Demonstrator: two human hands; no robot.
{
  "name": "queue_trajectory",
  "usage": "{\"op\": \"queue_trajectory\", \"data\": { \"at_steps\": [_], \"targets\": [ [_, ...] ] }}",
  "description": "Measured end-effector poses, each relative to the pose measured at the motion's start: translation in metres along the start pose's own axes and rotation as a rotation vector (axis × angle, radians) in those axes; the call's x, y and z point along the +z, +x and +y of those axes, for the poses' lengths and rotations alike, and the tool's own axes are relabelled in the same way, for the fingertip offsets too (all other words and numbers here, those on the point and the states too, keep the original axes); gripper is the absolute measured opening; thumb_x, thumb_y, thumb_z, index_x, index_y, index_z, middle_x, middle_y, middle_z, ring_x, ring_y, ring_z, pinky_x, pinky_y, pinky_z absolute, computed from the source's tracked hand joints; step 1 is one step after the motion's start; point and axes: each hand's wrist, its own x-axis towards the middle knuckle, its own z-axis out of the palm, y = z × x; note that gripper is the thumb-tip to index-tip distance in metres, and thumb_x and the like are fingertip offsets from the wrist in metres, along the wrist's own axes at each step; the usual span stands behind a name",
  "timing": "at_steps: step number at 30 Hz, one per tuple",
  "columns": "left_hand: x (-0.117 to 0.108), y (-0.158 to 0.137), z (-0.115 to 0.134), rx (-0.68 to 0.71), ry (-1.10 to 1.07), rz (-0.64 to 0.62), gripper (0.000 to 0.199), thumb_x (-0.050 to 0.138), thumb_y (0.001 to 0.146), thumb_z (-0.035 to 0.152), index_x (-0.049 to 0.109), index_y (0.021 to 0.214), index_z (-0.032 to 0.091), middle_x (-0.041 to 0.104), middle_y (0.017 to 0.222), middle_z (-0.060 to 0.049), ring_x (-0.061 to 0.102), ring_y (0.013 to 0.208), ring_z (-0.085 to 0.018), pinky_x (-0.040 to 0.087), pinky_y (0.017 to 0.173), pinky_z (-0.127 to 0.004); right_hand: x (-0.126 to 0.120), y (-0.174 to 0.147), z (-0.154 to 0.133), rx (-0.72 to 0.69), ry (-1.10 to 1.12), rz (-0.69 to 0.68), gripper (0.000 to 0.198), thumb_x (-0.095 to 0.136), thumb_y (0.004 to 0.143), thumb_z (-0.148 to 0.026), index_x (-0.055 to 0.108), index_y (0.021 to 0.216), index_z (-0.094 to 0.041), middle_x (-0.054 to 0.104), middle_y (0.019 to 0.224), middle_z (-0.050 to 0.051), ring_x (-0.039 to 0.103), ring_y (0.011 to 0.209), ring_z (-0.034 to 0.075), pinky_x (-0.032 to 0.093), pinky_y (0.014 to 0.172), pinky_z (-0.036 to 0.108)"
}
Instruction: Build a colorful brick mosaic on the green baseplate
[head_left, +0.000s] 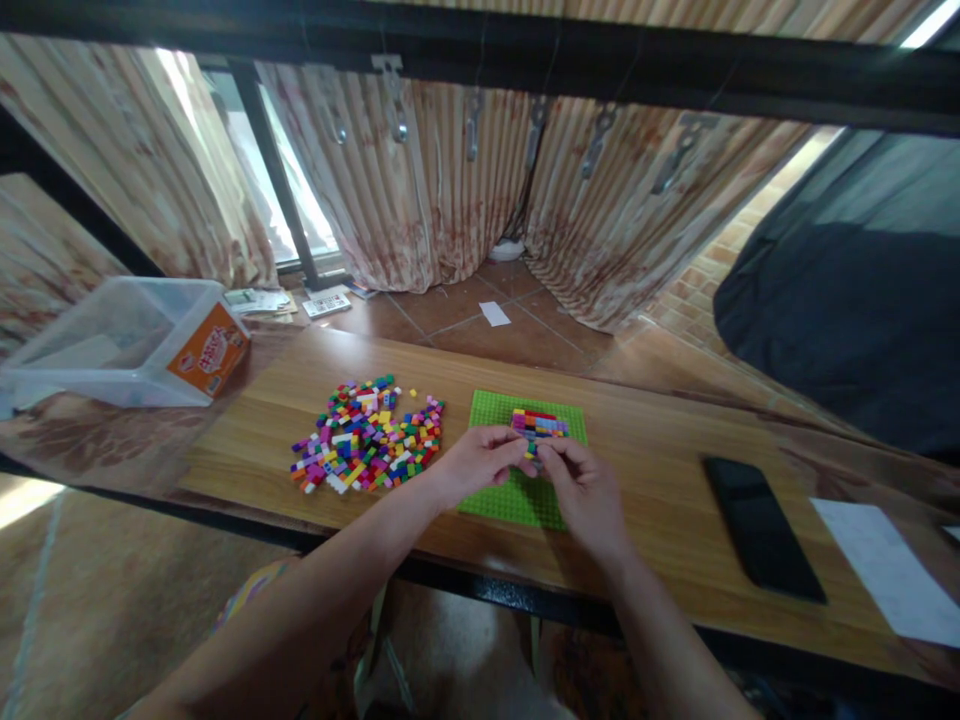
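Both hands meet over a green studded baseplate (506, 505) on the wooden table. My left hand (487, 458) is closed, its thumb and fingers pinching at small toy bricks (531, 452) with green and yellow showing. From the other side my right hand (585, 490) pinches the same little bricks. Fingers hide most of them, so I cannot tell how they join. Just beyond the fingertips, a block of built-up bricks (538, 423) in red, purple, yellow and blue stands on the baseplate.
Left of the baseplate spreads a pile of loose coloured bricks (367, 440). A clear plastic box (112, 385) with an orange label stands at the far left. To the right lie a black phone (761, 525) and a white paper (889, 565). A dark bar (480, 40) crosses overhead.
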Motion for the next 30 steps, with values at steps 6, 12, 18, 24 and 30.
{"op": "queue_trajectory", "data": {
  "at_steps": [6,12,18,24,30],
  "targets": [
    [0.002,0.001,-0.004,0.07,0.066,-0.007,0.025,0.067,0.079,0.035,0.061,0.088,0.012,0.068,0.072,-0.002,0.041,0.048,-0.004,0.029,0.049,-0.021,-0.002,0.003,-0.002,0.099,0.075,-0.006,0.03,0.059,0.086,-0.045,0.07,0.078,-0.018,0.06,0.063,-0.001,0.051,0.059,0.013,0.039,0.059,0.026],
    [0.004,0.001,-0.004,0.177,0.238,0.039,0.009,0.057,0.084,0.022,0.06,0.081,0.013,0.065,0.068,0.0,0.045,0.049,-0.005,0.033,0.052,-0.02,-0.002,0.002,0.001,0.099,0.082,-0.029,0.028,0.063,0.083,-0.045,0.071,0.084,-0.018,0.063,0.068,0.0,0.052,0.062,0.013,0.041,0.062,0.027],
    [0.006,0.0,-0.008,0.27,0.304,0.059,0.007,0.055,0.085,0.016,0.059,0.079,0.013,0.063,0.067,0.0,0.057,0.062,-0.009,0.041,0.062,-0.021,-0.002,0.002,0.001,0.077,0.059,-0.067,0.025,0.06,0.085,-0.041,0.068,0.08,-0.018,0.06,0.067,-0.001,0.05,0.062,0.012,0.039,0.062,0.026],
    [0.003,0.0,-0.01,0.33,0.365,0.044,0.01,0.054,0.084,0.014,0.059,0.076,0.014,0.061,0.066,0.001,0.057,0.063,-0.01,0.042,0.063,-0.022,-0.001,0.002,0.001,0.129,0.136,-0.065,0.026,0.062,0.082,-0.043,0.068,0.077,-0.018,0.054,0.058,-0.003,0.047,0.056,0.011,0.037,0.057,0.025],
    [-0.001,0.0,-0.007,0.325,0.359,0.024,0.009,0.053,0.087,0.018,0.059,0.08,0.015,0.062,0.066,0.002,0.054,0.06,-0.009,0.04,0.062,-0.021,-0.014,0.007,0.002,0.131,0.192,0.01,0.024,0.068,0.077,-0.043,0.073,0.074,-0.019,0.058,0.056,-0.002,0.051,0.055,0.012,0.041,0.057,0.026]
  ]
}}
